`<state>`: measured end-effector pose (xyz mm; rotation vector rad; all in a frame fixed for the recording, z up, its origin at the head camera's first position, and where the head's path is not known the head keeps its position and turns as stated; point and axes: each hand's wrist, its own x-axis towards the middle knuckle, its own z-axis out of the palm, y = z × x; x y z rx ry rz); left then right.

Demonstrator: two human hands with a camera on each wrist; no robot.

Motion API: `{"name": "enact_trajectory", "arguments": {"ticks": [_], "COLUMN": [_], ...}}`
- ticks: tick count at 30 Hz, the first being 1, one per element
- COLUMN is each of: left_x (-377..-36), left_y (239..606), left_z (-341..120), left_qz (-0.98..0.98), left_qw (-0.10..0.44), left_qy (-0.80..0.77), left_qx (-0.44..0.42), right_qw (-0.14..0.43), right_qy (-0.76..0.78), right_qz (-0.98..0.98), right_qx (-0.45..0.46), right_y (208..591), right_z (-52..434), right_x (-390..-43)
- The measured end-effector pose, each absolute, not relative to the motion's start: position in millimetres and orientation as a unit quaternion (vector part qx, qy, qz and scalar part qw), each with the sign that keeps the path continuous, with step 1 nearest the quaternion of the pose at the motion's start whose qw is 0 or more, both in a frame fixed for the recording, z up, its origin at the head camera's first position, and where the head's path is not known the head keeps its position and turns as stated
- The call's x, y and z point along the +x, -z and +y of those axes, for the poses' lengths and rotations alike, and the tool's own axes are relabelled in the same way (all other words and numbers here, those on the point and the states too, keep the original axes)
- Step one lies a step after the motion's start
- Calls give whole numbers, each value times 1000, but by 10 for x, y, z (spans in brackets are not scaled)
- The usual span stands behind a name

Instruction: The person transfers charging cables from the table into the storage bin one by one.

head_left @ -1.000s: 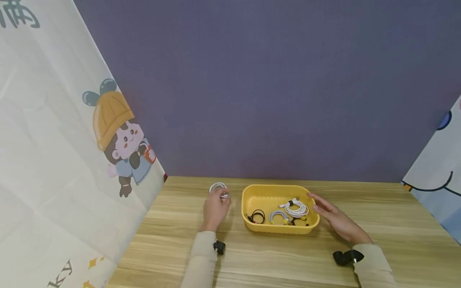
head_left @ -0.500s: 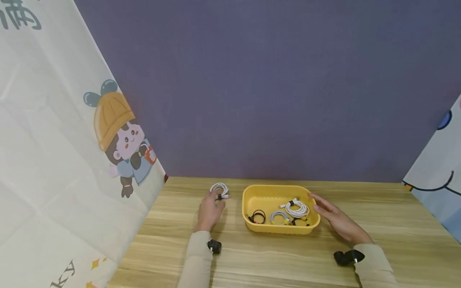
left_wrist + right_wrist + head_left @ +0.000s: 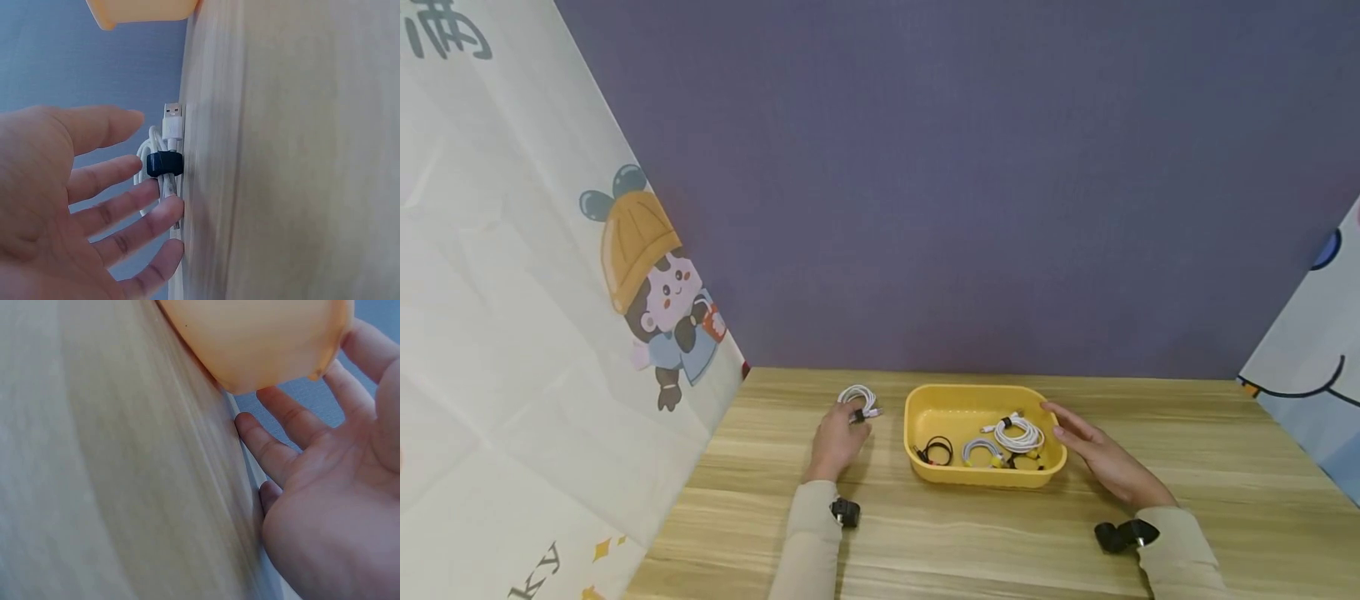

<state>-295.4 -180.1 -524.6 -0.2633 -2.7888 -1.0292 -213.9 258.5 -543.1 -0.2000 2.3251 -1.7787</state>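
Observation:
A white coiled cable (image 3: 859,398) bound by a black tie lies on the wooden table (image 3: 970,533), left of a yellow tray (image 3: 934,406). My left hand (image 3: 841,433) lies flat just behind it, fingers straight and spread. In the left wrist view the fingertips (image 3: 164,209) reach the white coiled cable (image 3: 164,164) at its tie, below its USB plug (image 3: 173,122). My right hand (image 3: 1093,454) rests open against the tray's right end. In the right wrist view its fingers (image 3: 281,409) lie straight beside the tray's wall (image 3: 262,337).
Inside the tray lie a larger white coil (image 3: 1019,433), a small black coil (image 3: 936,451) and a grey coil with yellow ends (image 3: 981,452). A purple wall stands close behind the table; printed fabric panels hang at the left (image 3: 550,333) and right (image 3: 1315,367).
My left hand was over the white coiled cable; it has let go and drawn back toward me, leaving the coil on the table. The right hand and tray have not moved.

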Motion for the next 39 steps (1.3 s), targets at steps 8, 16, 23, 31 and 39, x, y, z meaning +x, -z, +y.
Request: {"name": "enact_trajectory", "arguments": {"ticks": [8,16,23,31,39], "left_x": [-2908,-2898,-2885,-2860,-2879], "left_y": [5199,5182,5171,5145,5163], "left_z": [-1796,-1813,-1828,-1822,-1828], "left_qz": [-936,-942,-951,-954,-954], "left_qw": [83,81,75,62,74], "left_qy": [329,313,287,277,273], "left_qx": [-93,-94,-90,-97,-104], "right_qw": [104,108,109,109,111], "right_qy": [607,601,599,601,600], "right_qz": [786,789,791,790,790], "right_qx": [-59,-58,-56,-56,-59], "right_y": [5450,5433,5421,5454,5451], "right_z": [2576,2575,2584,2601,2601], "right_x": [-2149,-2163,-2164,-2173,-2177]}}
